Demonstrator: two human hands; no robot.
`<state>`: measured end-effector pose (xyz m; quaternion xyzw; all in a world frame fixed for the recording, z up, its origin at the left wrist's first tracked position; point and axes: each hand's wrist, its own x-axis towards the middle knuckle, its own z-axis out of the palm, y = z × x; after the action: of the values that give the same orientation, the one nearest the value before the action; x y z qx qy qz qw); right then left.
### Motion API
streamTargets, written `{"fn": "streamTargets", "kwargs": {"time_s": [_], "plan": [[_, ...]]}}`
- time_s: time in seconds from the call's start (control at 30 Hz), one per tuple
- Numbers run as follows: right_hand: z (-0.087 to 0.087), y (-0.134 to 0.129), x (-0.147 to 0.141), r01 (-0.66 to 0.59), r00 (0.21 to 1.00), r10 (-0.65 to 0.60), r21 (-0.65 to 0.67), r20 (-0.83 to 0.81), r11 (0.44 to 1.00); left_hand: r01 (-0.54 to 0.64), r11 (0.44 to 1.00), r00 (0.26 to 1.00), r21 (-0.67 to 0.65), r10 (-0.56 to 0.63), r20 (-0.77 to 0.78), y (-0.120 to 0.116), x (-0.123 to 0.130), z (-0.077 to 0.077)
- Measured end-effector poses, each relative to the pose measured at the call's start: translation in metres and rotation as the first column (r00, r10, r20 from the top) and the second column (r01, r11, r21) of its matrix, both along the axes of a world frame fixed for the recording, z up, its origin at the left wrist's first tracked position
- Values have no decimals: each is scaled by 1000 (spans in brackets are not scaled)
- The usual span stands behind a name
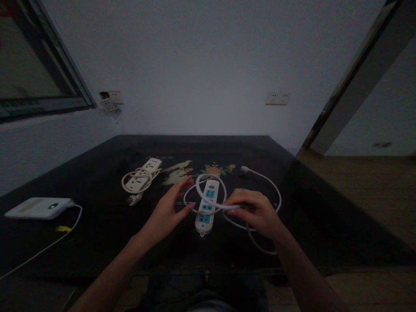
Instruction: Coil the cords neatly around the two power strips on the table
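Note:
A white power strip with blue socket panels lies lengthwise on the dark table in front of me. Its white cord loops over and around the strip. My right hand pinches that cord just right of the strip, between thumb and fingers. From there the cord trails right in a wide curve, and its plug rests on the table farther back. To the left of the strip, my left hand is open, thumb and fingers apart, close beside the cord loop.
A second power strip, wrapped in its own cord, lies at the left. Nearer the left edge is a white power bank with a thin cable. The black table has a flower-and-bird picture. Wall sockets are behind it.

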<state>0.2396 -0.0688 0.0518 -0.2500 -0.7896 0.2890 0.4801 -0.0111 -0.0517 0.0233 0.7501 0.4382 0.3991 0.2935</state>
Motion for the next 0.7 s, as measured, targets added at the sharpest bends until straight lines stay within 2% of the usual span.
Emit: {"fn": "streamTargets", "kwargs": {"time_s": [0.1,0.17,0.27,0.33,0.4,0.5,0.57,0.63,0.7], "plan": [[1,-13,-10,-149,989,149,-7,13,989,154,987,982,45,-158,100,-6,17,1],[0,-21,-15,-227,973,228,-29,41,973,216,974,957,71,-226,184,-10,21,0],[-4,-30,-18,-270,952,273,-44,137,962,188,976,943,106,-210,257,-13,14,1],[-9,-33,-18,-213,956,214,-24,200,977,145,980,956,137,-174,235,-14,2,4],[-14,-32,-15,-112,964,107,7,245,994,89,977,965,192,-132,227,-15,-11,9],[-24,-27,-3,52,954,-49,-2,294,999,-76,961,937,266,-22,349,-19,-27,22],[-30,-24,9,156,940,-139,-29,313,987,-222,917,909,332,71,412,-24,-34,33],[-35,-22,22,225,917,-196,-45,348,973,-351,848,885,396,163,436,-27,-40,43],[-38,-21,34,275,878,-238,-32,415,961,-476,776,860,414,312,405,-29,-45,51]]}}
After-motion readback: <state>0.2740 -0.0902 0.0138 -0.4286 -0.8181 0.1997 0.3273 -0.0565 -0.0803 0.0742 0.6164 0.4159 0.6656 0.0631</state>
